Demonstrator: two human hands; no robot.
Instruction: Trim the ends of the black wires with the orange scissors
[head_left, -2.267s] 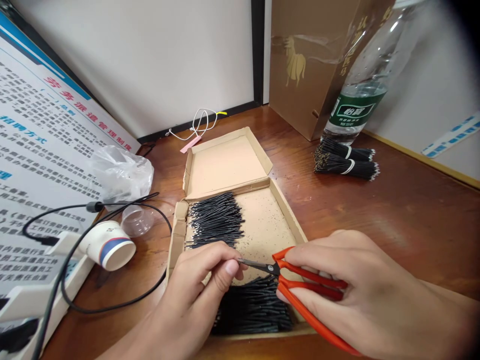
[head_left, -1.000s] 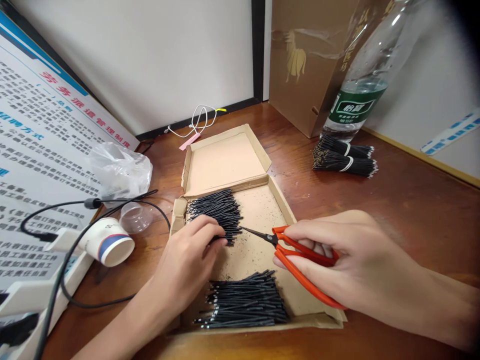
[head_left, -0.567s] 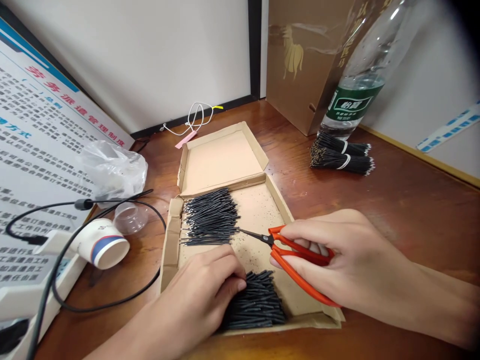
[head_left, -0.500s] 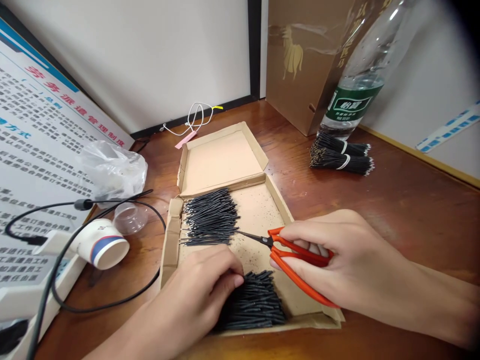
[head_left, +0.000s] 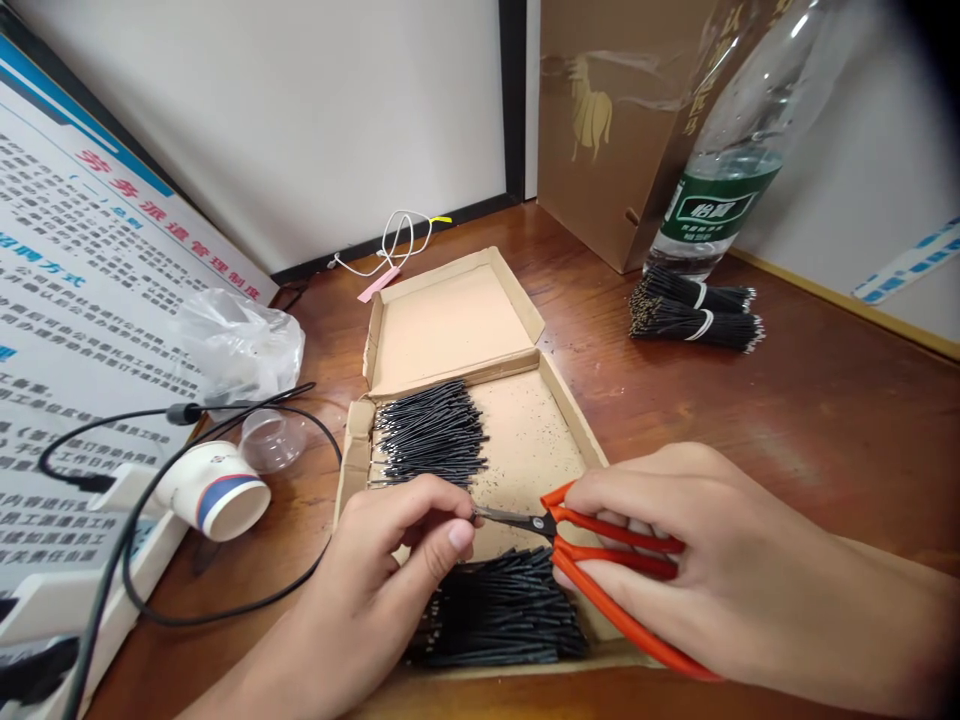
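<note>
Box: the cardboard box [head_left: 576, 405] is found open, its lid [head_left: 454, 315] laid back on the far side.
Far stack: the far stack of black wires [head_left: 431, 430] is laid inside the box, close to the lid hinge; these pieces are judged to be dealt with.
Near stack: the near stack of black wires [head_left: 510, 610] is laid along the box's near wall; it is judged to be outstanding, and no count can be made.
Wire in hand: a single wire [head_left: 473, 513], mostly hidden, is held above the middle of the box, between the stacks; it is judged unfinished.
Left hand: by the left hand [head_left: 397, 560], the wire is pinched between thumb and forefinger.
Right hand: by the right hand [head_left: 690, 560], the red-handled scissors [head_left: 546, 522] are gripped above the box's right side; the blade tips are brought up to the pinch, though whether the wire is bitten cannot be told.
Bundles: two banded bundles [head_left: 697, 325] are placed outside the box, beyond its right side; their status is not shown.
Change: compared with half a second earlier, the left hand is lifted from the near stack to the blade tips, and the scissor handles are spread slightly wider; the bundles are left unmoved.
</note>
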